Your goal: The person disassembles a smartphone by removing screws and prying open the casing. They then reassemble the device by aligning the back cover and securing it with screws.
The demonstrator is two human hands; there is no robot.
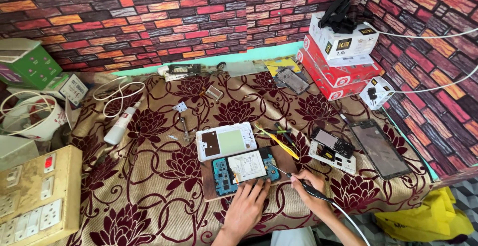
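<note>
Near the front edge of the bench, draped in a maroon-and-gold floral cloth (149, 176), an opened phone with a blue circuit board and white battery (245, 169) lies flat on a brown wooden board (211, 189). The left hand (247, 207) rests with its fingers spread wide and flat on that board, just below the phone, pinning it. The right hand (311, 189) is closed around a slim black soldering-style pen tool (303, 185), whose cable (348, 221) trails off to the lower right; the tip points at the phone's right end. The bared board looks light, thin and fragile, best steadied by its edges rather than its components. Just behind lies a white phone back frame (226, 141), with yellow tweezers (279, 141) beside it.
</note>
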